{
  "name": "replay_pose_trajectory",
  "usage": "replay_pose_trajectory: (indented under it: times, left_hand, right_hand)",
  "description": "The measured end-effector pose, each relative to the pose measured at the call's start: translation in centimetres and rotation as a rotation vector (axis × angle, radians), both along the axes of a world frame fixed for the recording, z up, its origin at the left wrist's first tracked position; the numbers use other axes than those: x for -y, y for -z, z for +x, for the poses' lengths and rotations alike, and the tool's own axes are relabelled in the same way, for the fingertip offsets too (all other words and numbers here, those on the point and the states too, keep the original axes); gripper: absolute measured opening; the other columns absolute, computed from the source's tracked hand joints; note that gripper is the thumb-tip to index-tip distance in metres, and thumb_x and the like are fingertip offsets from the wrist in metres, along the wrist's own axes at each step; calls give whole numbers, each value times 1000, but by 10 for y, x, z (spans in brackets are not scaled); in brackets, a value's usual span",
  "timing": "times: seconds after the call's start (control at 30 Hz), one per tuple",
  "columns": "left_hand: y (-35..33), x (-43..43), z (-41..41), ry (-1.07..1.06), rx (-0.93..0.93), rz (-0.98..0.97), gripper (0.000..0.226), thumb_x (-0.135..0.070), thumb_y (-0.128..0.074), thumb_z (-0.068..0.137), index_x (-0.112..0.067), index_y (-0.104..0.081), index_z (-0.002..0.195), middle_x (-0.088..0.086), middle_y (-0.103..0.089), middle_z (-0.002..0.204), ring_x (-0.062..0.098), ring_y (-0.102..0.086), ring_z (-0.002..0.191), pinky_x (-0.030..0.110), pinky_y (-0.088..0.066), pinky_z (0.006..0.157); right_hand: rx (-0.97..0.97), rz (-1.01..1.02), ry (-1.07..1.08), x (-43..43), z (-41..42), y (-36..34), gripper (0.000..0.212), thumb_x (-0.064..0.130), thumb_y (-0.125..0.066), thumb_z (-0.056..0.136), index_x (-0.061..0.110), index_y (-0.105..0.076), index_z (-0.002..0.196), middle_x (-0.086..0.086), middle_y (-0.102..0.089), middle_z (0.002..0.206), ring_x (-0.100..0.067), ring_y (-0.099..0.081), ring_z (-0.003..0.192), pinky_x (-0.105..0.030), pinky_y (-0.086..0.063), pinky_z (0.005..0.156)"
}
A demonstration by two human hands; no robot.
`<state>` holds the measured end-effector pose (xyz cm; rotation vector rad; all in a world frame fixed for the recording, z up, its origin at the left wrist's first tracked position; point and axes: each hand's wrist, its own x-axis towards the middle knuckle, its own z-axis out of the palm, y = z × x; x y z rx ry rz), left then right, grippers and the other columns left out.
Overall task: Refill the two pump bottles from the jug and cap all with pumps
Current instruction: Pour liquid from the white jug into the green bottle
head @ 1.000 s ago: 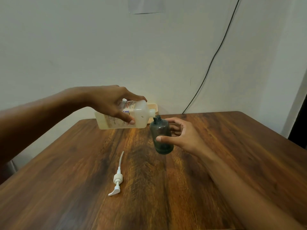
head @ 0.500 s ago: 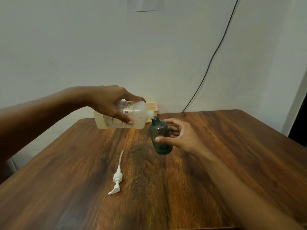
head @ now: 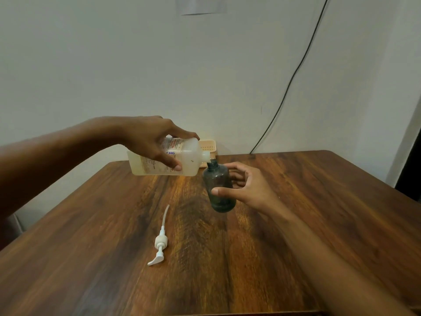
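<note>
Left hand (head: 151, 144) is wrapped over the jug (head: 168, 159), thumb on top and fingertips curled beneath the label, tipping it almost flat so its white spout sits right at the mouth of the dark bottle (head: 219, 187). Right hand (head: 247, 187) has that bottle lifted clear of the table (head: 319, 201), thumb pressed on the near side, fingers curved round the back, and it leans a touch toward the spout. No stream is visible between spout and neck, so whether liquid is crossing cannot be told. That jug looks like soft translucent plastic with pale liquid pooled along its lower side; my guess is that it is fairly light but will flex under a squeeze, so a broad grip across the body, as here, suits it better than a pinch near the neck. Tinted and smooth, the bottle looks stiff and nearly empty, easy to knock askew, and best held around its middle, where the thumb sits now; with wet fingers it could turn slippery. On the table nearer the camera, well apart from both hands, lies a white pump (head: 159, 244) on its side, its tube pointing away. At the far edge sits a pale perforated basket (head: 208, 145), partly behind the jug. A second pump bottle is not in sight.
</note>
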<state>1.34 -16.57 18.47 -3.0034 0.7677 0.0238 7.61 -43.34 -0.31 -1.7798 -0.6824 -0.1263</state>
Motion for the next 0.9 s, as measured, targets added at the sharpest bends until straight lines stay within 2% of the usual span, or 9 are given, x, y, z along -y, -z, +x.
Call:
replay_pose_trajectory:
  times: [0.1, 0.27, 0.5, 0.6, 0.73, 0.9]
  left_hand:
    - [0, -1, 1, 13, 0, 10, 94, -68, -65, 75, -44, -31, 159, -25, -56, 118, 4, -65, 87, 10, -44, 71]
    - [1, -2, 3, 22, 8, 3, 92, -71, -64, 73, -48, -30, 156, -31, -52, 111, -7, -61, 84, 7, -41, 69]
    - [2, -2, 3, 20, 5, 2, 95, -70, -64, 75, -44, -29, 159, -27, -55, 115, -10, -61, 83, 2, -43, 64]
    - [3, 0, 3, 21, 15, 17, 96, -71, -63, 74, -44, -28, 160, -27, -54, 116, -8, -61, 84, 5, -41, 67]
    - [3, 1, 3, 20, 19, 25, 96, -70, -62, 74, -43, -28, 160, -24, -55, 121, 5, -63, 94, 7, -42, 72]
    - [3, 6, 1, 4, 6, 15, 96, -70, -62, 74, -42, -30, 160, -25, -55, 118, -1, -61, 87, 5, -39, 69]
  right_hand:
    - [-1, -7, -6, 1, 1, 1, 69, 39, -99, 72, 29, -69, 134, 14, -76, 126, 5, -69, 117, -9, -55, 89]
    - [0, -10, -9, 0, 2, 3, 68, 35, -98, 73, 27, -69, 134, 16, -75, 125, 11, -68, 115, -6, -54, 86]
    - [-14, 6, -16, 1, 2, 5, 67, 37, -99, 72, 30, -69, 133, 18, -76, 123, 12, -68, 114, -5, -53, 84]
    - [-23, 10, -22, 1, 2, 5, 65, 37, -99, 73, 33, -69, 130, 26, -75, 121, 12, -67, 115, -4, -53, 84]
    - [-28, 20, -30, 2, 1, 6, 63, 37, -98, 73, 34, -69, 130, 29, -74, 122, 11, -68, 116, -3, -52, 84]
    - [-31, 28, -42, 5, -1, 7, 66, 39, -99, 72, 35, -69, 130, 24, -75, 124, 7, -69, 117, -5, -54, 86]
